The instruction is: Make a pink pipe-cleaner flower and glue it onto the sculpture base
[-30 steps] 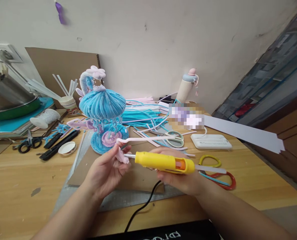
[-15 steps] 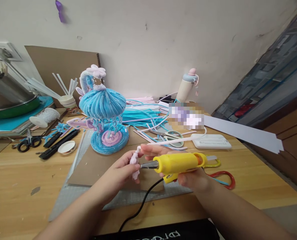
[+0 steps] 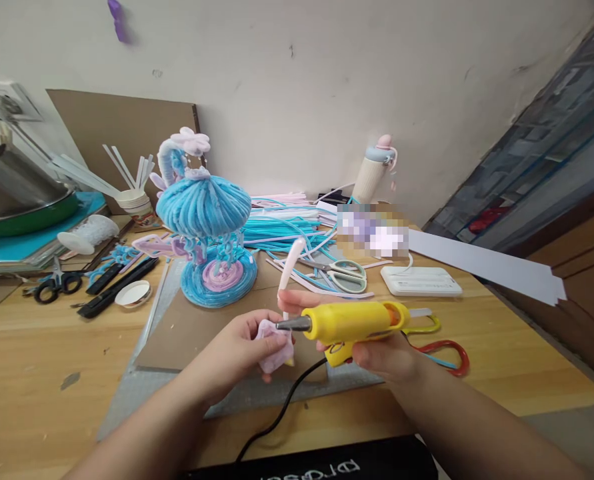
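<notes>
Between the thumb and fingers of my left hand (image 3: 244,347) is a small pale pink fuzzy pipe-cleaner piece (image 3: 273,353), with a yellowish tip at its lower end. A pale pink stem (image 3: 291,270) rises above it, touching a fingertip of my right hand. My right hand (image 3: 384,357) is wrapped round a yellow glue gun (image 3: 357,321), whose metal nozzle points left and reaches the upper edge of the pink piece. Whether the nozzle touches it I cannot tell. Behind, to the left, stands a blue jellyfish-shaped pipe-cleaner model (image 3: 204,207) on a coiled blue and pink base.
Cardboard (image 3: 177,340) lies on a grey cutting mat (image 3: 121,407) under my hands. Blue pipe cleaners (image 3: 281,232), scissors (image 3: 347,275) and a white power bank (image 3: 421,281) lie beyond. Black scissors (image 3: 59,283) are at left; the gun's black cord (image 3: 287,407) runs toward me.
The pink piece has turned in my left hand, showing a broader face. Its stem has swung from lying rightward to pointing up. The glue gun has shifted slightly left.
</notes>
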A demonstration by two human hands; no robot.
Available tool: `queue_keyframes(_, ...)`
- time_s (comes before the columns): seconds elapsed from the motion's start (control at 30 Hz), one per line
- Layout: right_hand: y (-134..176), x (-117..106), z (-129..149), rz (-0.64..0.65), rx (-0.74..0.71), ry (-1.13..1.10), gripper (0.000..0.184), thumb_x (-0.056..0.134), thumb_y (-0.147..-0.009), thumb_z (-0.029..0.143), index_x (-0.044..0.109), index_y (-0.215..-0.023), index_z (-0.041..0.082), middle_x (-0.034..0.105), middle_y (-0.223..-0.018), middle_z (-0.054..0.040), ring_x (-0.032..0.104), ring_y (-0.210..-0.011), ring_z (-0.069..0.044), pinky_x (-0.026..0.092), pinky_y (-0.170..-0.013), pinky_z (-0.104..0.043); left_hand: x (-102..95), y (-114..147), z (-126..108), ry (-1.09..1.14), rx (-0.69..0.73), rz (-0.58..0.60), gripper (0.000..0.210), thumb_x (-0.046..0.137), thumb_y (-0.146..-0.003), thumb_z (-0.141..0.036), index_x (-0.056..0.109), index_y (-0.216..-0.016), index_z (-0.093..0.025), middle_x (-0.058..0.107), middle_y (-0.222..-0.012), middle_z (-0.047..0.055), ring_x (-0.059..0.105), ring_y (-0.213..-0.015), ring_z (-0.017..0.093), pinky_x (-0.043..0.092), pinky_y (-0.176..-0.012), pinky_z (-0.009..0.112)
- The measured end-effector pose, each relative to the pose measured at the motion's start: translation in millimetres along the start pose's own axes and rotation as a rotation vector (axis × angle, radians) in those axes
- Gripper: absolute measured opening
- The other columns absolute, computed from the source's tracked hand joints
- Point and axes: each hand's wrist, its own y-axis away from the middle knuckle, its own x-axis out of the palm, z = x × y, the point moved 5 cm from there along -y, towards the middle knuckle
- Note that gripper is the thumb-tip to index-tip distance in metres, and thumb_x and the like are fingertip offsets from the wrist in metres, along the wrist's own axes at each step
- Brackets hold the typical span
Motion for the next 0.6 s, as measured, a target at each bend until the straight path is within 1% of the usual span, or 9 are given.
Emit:
queue_keyframes(0.07, 1, -1, -3, -0.023, -0.005, -0.061, 0.046, 0.067, -0.084, 0.047, 0.063, -0.125, 0.026, 0.063, -0.128, -0.0111, 0.062, -0.109, -0.025, 0.054, -0.081, -0.033, 1.0, -1, 1, -0.042, -0.011, 0.019, 0.041, 0.078, -0.067, -0.045, 0.065, -0.088, -0.012, 0.062, -0.067, 0.002, 0.049, -0.055, 0.010, 0.041, -0.047, 0.021)
queue_keyframes(0.13, 1, -1, -6, -0.020, -0.028, -0.163, 0.029, 0.066, -0.086, 0.043, 0.070, -0.109, 0.025, 0.069, -0.111, -0.0084, 0.068, -0.093, -0.021, 0.054, -0.080, -0.034, 0.2, -2, 2, -0.058, -0.026, 0.017, 0.041, 0.078, -0.067, -0.045, 0.064, -0.085, -0.012, 0.060, -0.065, 0.001, 0.046, -0.052, 0.008, 0.038, -0.045, 0.019)
queue_keyframes(0.23, -2, 0, -7, 0.019, -0.071, -0.320, 0.026, 0.061, -0.089, 0.043, 0.072, -0.096, 0.020, 0.069, -0.093, -0.0068, 0.069, -0.072, -0.017, 0.054, -0.065, -0.030, -6.3, -4, 2, 0.007, 0.007, -0.049, 0.041, 0.080, -0.067, -0.043, 0.062, -0.088, -0.012, 0.060, -0.066, 0.001, 0.046, -0.053, 0.008, 0.037, -0.043, 0.017)
queue_keyframes(0.27, -4, -2, -7, -0.002, -0.086, -0.360, 0.027, 0.061, -0.088, 0.044, 0.072, -0.094, 0.020, 0.068, -0.089, -0.0062, 0.067, -0.066, -0.015, 0.052, -0.058, -0.026, -9.0, -5, 2, 0.051, 0.020, -0.073, 0.041, 0.080, -0.068, -0.041, 0.062, -0.091, -0.013, 0.061, -0.069, 0.001, 0.048, -0.055, 0.008, 0.039, -0.043, 0.017)
queue_keyframes(0.33, -8, -10, -6, -0.111, -0.105, -0.439, 0.028, 0.061, -0.087, 0.046, 0.071, -0.089, 0.020, 0.066, -0.084, -0.0037, 0.061, -0.055, -0.011, 0.044, -0.047, -0.021, -12.6, -5, 2, 0.158, 0.012, -0.089, 0.040, 0.079, -0.070, -0.038, 0.062, -0.097, -0.014, 0.063, -0.076, 0.002, 0.051, -0.059, 0.009, 0.042, -0.044, 0.016)
queue_keyframes(0.4, -10, -20, -5, -0.231, -0.100, -0.517, 0.028, 0.062, -0.086, 0.047, 0.070, -0.084, 0.020, 0.062, -0.079, -0.0008, 0.051, -0.048, -0.006, 0.037, -0.042, -0.018, -13.4, -4, 3, 0.249, -0.033, -0.074, 0.037, 0.078, -0.073, -0.034, 0.062, -0.101, -0.016, 0.063, -0.080, 0.002, 0.054, -0.064, 0.010, 0.047, -0.047, 0.016)
queue_keyframes(0.47, -11, -28, -3, -0.301, -0.090, -0.572, 0.028, 0.063, -0.085, 0.048, 0.069, -0.080, 0.021, 0.060, -0.074, 0.0011, 0.042, -0.044, -0.004, 0.031, -0.039, -0.017, -13.2, -4, 5, 0.290, -0.072, -0.069, 0.036, 0.078, -0.073, -0.031, 0.062, -0.102, -0.016, 0.063, -0.083, 0.003, 0.058, -0.072, 0.012, 0.052, -0.051, 0.018)
queue_keyframes(0.53, -11, -34, 1, -0.327, -0.090, -0.582, 0.027, 0.065, -0.083, 0.048, 0.069, -0.078, 0.022, 0.058, -0.072, 0.0018, 0.035, -0.042, -0.004, 0.027, -0.037, -0.017, -13.4, -5, 6, 0.263, -0.066, -0.098, 0.036, 0.078, -0.073, -0.032, 0.063, -0.102, -0.016, 0.063, -0.086, 0.004, 0.061, -0.079, 0.015, 0.055, -0.054, 0.021)
queue_keyframes(0.6, -10, -36, 5, -0.307, -0.092, -0.560, 0.027, 0.067, -0.081, 0.048, 0.068, -0.077, 0.022, 0.057, -0.071, 0.0023, 0.031, -0.040, -0.004, 0.025, -0.036, -0.018, -14.0, -5, 5, 0.205, -0.006, -0.147, 0.038, 0.078, -0.073, -0.037, 0.063, -0.099, -0.015, 0.064, -0.087, 0.005, 0.061, -0.080, 0.016, 0.056, -0.055, 0.022)
